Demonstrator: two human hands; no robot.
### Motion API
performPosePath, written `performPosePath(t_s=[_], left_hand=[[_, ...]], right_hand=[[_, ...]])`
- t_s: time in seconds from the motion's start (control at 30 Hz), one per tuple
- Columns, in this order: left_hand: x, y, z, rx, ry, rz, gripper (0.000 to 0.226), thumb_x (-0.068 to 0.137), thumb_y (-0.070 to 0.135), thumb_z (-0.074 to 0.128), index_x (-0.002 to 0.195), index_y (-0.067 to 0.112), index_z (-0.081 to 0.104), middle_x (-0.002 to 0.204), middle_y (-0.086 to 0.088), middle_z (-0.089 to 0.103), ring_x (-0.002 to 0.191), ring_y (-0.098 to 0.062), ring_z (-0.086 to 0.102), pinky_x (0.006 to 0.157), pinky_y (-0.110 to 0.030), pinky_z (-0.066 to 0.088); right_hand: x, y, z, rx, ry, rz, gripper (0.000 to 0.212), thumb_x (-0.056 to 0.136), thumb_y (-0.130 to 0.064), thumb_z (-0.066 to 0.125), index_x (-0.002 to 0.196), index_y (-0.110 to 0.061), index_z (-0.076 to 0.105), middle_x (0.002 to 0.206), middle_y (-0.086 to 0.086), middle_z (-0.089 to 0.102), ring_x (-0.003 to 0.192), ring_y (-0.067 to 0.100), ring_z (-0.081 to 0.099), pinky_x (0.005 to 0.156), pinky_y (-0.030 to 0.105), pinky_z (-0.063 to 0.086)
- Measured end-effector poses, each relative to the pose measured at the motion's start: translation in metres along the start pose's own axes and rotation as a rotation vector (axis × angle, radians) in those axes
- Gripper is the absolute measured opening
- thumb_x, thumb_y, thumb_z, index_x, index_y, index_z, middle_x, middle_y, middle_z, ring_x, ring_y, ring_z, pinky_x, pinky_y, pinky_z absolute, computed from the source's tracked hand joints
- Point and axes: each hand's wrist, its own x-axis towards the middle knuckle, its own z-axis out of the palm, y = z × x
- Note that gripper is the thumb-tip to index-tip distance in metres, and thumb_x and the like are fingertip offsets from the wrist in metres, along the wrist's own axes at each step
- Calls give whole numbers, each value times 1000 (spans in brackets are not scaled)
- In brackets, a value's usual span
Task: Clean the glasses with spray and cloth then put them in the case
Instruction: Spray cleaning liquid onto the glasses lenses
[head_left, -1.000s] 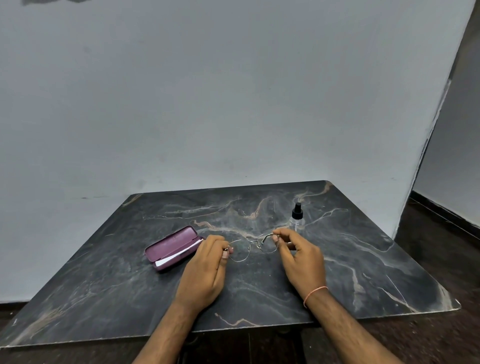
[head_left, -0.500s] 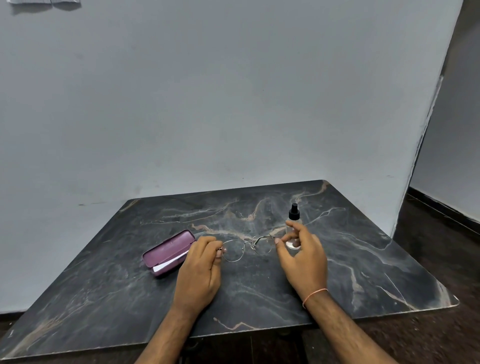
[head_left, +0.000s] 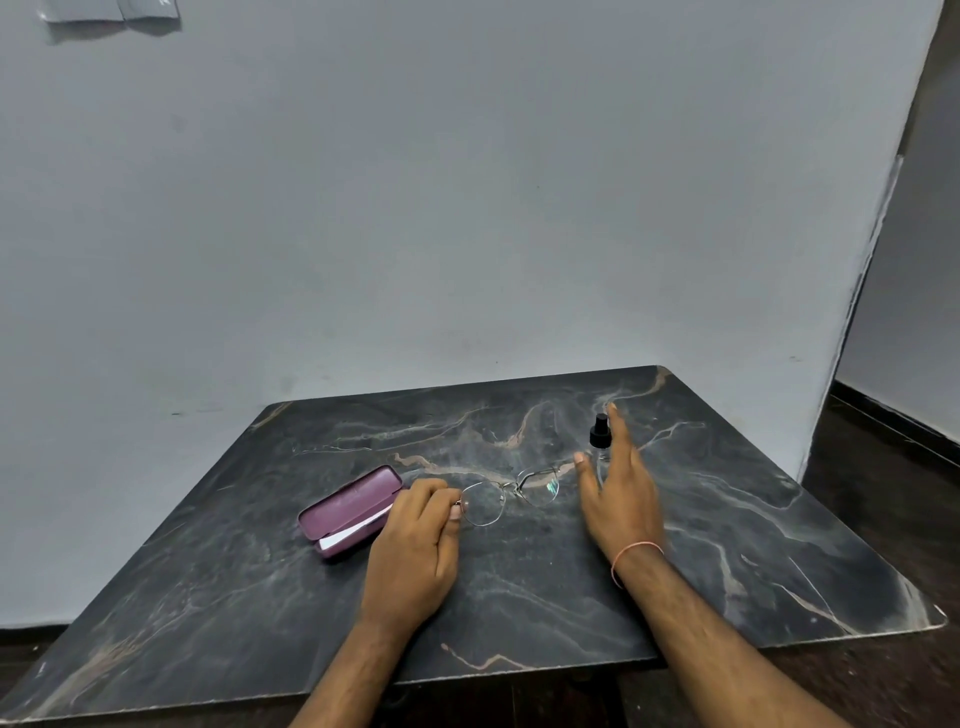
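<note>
Your left hand (head_left: 415, 540) is pinching one end of the glasses (head_left: 511, 493) on the dark worktop (head_left: 218, 582). Your right hand (head_left: 618, 488) is spread wide, touching the little spray bottle (head_left: 599, 435). The purple case (head_left: 350, 512) is lying beside your left hand.

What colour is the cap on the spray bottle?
Black cap on the small clear spray bottle; head view shows it best.

Bare table (head_left: 545, 587) lies open near the glasses (head_left: 511, 493); case (head_left: 349, 512) blocks the left; spray bottle (head_left: 599, 441) stands far right; wall (head_left: 467, 234) closes beyond.
</note>
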Motion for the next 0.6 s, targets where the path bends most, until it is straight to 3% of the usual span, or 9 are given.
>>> performPosePath(t_s=[0.2,0.3,0.4,0.47,0.53,0.6], left_hand=[[0,1,-1,6,19,-13,20,116,36,42,110,31,60,117,25,53,103,-7,56,85,-24,49],[1,0,-2,-4,27,-14,19,116,32,43,109,29,60,117,24,52,104,-8,55,87,-20,45],[2,0,-1,-20,29,-20,18,116,31,43,107,28,58,116,20,54,103,-10,57,87,-23,46],[2,0,-1,-18,36,-24,18,116,30,42,107,28,58,116,19,55,103,-11,57,87,-25,46],[1,-1,-1,-18,42,-31,18,116,30,42,107,28,58,115,19,55,102,-11,57,85,-26,47],[1,-1,-1,-19,47,-41,19,116,31,42,107,28,58,115,20,55,101,-11,57,84,-26,48]], right_hand=[[-15,-5,-8,130,-15,-45,75,110,-42,51,169,-47,6,173,4,38,127,33,69,81,37,57],[-34,-13,-15,238,-16,-79,68,109,-58,41,163,-61,0,165,11,50,115,35,73,80,41,60],[-50,-17,-18,249,-44,-116,62,106,-65,34,157,-66,-1,153,15,61,116,38,72,92,46,59],[-57,-21,-21,216,-33,-192,58,107,-60,36,158,-65,8,151,6,65,116,23,71,89,35,53],[-62,-27,-23,163,-51,-262,59,107,-57,41,161,-60,17,136,3,74,102,7,68,79,29,48],[-64,-31,-23,93,-84,-326,64,105,-57,48,165,-46,26,120,5,78,87,2,66,69,26,44]])
